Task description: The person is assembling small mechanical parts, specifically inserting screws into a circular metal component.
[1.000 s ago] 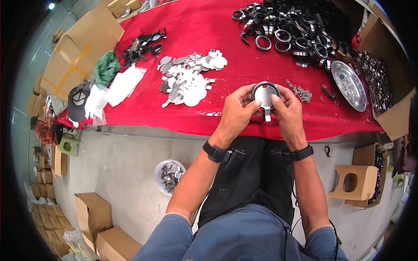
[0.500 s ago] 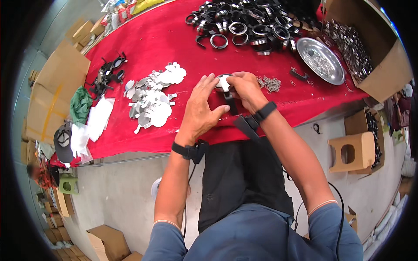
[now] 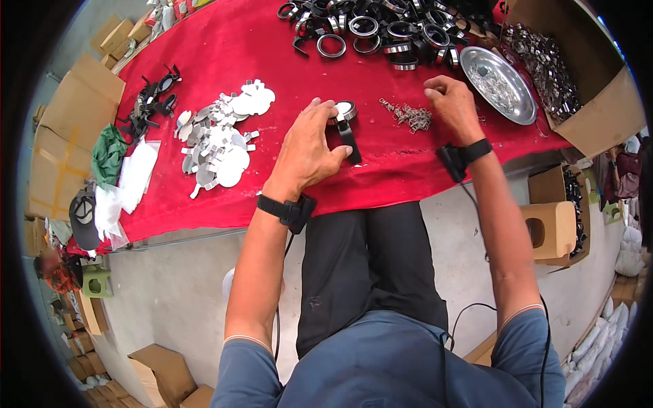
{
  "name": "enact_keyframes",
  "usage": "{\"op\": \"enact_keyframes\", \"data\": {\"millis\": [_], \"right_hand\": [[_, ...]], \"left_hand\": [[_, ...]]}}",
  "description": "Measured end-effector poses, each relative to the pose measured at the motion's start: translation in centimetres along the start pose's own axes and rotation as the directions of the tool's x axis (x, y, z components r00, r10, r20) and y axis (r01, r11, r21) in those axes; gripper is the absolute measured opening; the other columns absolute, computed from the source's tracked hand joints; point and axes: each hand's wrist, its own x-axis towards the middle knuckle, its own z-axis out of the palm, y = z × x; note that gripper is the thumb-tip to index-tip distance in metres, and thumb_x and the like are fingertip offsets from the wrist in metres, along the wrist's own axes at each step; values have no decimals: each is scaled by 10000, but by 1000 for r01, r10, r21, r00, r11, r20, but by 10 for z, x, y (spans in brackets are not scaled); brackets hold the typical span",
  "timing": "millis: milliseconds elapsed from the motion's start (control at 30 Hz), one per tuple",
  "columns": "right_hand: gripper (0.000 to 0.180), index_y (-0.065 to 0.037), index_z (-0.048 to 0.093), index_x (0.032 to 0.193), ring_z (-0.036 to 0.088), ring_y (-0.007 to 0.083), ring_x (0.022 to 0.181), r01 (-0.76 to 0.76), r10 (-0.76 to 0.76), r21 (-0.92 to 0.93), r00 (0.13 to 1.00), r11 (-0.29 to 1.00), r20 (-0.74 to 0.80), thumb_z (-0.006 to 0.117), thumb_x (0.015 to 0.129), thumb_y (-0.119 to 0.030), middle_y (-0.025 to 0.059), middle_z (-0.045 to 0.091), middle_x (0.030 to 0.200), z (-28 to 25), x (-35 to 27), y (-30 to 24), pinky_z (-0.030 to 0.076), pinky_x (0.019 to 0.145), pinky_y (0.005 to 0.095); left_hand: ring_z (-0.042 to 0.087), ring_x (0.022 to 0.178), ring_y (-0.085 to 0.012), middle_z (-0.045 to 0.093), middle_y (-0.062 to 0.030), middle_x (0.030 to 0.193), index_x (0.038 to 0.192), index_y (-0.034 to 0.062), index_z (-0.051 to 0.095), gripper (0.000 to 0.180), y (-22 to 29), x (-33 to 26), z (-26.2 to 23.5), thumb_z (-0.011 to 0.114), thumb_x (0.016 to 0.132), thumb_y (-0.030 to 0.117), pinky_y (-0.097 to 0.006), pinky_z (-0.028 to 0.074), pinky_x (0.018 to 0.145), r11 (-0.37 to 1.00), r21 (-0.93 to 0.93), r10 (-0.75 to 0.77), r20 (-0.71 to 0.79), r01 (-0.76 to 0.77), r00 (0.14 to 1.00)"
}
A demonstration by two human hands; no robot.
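My left hand (image 3: 311, 145) holds a black ring with a silver rim (image 3: 345, 111) and a flat black strap-like arm against the red cloth. A white disc sits inside the ring; my fingers touch its rim and my thumb presses the arm. My right hand (image 3: 452, 105) hovers over the cloth with curled fingers, between a small heap of metal clips (image 3: 411, 117) and an oval steel tray (image 3: 527, 109). Anything pinched in its fingertips is too small to make out. Left of my left hand lies a pile of white and grey tabbed discs (image 3: 221, 139).
Many black rings with silver rims (image 3: 364, 27) are heaped at the far side. A cardboard box of metal parts (image 3: 598, 102) stands at the right. Black pieces (image 3: 151, 102), a green cloth (image 3: 109, 153) and white gloves (image 3: 139, 173) lie at the left. The red-covered table's edge (image 3: 231, 221) runs before me.
My right hand has left the black ring and moved right, past the clip heap. My left hand stays on the ring. The view has shifted slightly.
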Motion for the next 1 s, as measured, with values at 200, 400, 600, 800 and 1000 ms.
{"op": "enact_keyframes", "data": {"millis": [200,400,600,800,1000], "right_hand": [[263,-36,833,1176,800,337,1045,235,-202,-99,942,967,268,779,943,-146,198,827,1093,-16,14,22,618,937,422],[243,-3,815,1169,791,322,976,448,-407,-19,828,894,386,767,968,-132,187,805,1039,28,37,-3,611,870,421],[187,-41,819,1101,792,351,987,420,-345,-60,810,905,474,741,957,-133,174,815,1001,58,50,-17,611,877,454],[110,-15,754,1012,758,411,980,490,-398,-105,800,866,448,710,978,-110,195,782,984,54,46,-14,591,876,507],[101,-17,726,1045,736,435,983,506,-493,-57,856,861,153,682,1000,-96,202,758,1000,44,35,-10,581,879,521]], "left_hand": [[706,1223,-448,738,-250,1272,1328,-24,631,602,13,15,-9,885,829,195,-490,563,1060,982,-50,-171,180,182,969],[732,1129,-441,749,-260,1201,1304,-37,630,565,22,18,-10,860,860,227,-493,577,991,979,35,-202,190,199,961],[733,1141,-437,753,-260,1208,1306,-37,634,565,20,20,-10,868,860,219,-491,579,998,971,38,-238,211,235,948],[737,1163,-433,756,-263,1242,1321,-36,638,588,18,18,-10,893,867,238,-489,584,1012,971,10,-236,191,239,953],[738,1159,-434,758,-269,1232,1323,-37,641,595,18,18,-11,898,866,243,-498,584,1006,968,12,-247,201,250,948]]}}
